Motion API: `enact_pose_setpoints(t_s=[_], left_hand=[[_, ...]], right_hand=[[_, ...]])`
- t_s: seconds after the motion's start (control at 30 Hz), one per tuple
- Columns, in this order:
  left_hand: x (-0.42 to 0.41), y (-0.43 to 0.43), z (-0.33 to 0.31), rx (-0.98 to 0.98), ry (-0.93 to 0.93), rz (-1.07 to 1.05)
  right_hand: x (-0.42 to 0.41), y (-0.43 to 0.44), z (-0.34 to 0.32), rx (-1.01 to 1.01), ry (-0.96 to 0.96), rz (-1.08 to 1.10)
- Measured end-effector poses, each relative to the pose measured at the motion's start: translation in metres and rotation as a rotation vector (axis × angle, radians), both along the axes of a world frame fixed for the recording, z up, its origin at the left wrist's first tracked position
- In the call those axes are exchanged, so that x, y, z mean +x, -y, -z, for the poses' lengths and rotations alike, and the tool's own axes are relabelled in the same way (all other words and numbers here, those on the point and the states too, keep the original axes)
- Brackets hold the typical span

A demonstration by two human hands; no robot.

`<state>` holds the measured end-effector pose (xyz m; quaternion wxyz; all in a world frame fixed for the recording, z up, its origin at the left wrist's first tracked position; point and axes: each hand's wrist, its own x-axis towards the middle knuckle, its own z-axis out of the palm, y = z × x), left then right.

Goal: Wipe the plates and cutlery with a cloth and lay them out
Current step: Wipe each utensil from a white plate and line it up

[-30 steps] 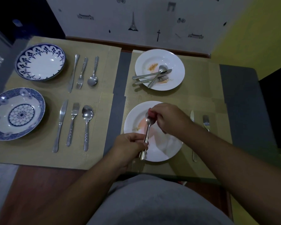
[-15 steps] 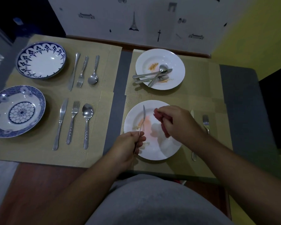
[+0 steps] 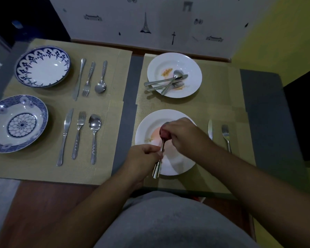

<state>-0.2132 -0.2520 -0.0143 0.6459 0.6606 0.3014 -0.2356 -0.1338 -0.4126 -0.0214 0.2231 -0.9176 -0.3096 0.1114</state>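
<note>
Hands (image 3: 144, 158) (image 3: 183, 134) on utensil (image 3: 157, 168) (cloth (image 3: 164, 134) at tip)

The far left plate (image 3: 43, 67) and near left plate (image 3: 16, 122) each have cutlery (image 3: 78, 136) at their right. The far right plate (image 3: 186, 63) holds stacked cutlery (image 3: 166, 84). A knife (image 3: 210, 129) and fork (image 3: 226, 136) lie right of the near right plate (image 3: 177, 167).

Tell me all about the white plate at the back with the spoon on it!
The far white plate is round, glossy, ceramic-looking, and dirty with orange crumbs. A spoon, knife and fork lie crossed on it, handles sticking over its left rim. It sits flat on a tan placemat near the wall. Nothing else touches it.
</note>
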Motion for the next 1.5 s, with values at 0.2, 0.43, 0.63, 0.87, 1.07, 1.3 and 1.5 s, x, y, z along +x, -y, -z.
enact_pose_setpoints(t_s=[0.2, 0.43, 0.63, 0.87, 1.07, 1.3, 1.5], left_hand=[[-0.004, -0.002, 0.000, 0.076, 0.052, 0.099], [0.001, 0.001, 0.005, -0.048, -0.021, 0.005], [0.016, 0.023, 0.007, -0.071, -0.010, 0.026], [0.038, 0.093, 0.004, -0.105, -0.013, 0.121], [0.045, 0.168, 0.016, -0.090, 0.029, 0.244], [0.057, 0.246, 0.034, -0.035, -0.035, 0.347], [0.062, 0.285, 0.060, 0.055, -0.072, 0.355]], right_hand=[[-0.012, 0.001, -0.002, -0.051, -0.015, -0.089], [0.009, 0.024, 0.005, -0.001, 0.098, 0.130], [-0.008, 0.056, -0.013, 0.214, 0.032, 0.294], [-0.023, 0.114, -0.012, 0.204, 0.019, 0.448], [-0.033, 0.183, -0.008, 0.189, 0.068, 0.593], [-0.044, 0.248, -0.001, 0.143, -0.031, 0.702], [-0.047, 0.275, 0.005, 0.111, -0.106, 0.740]])
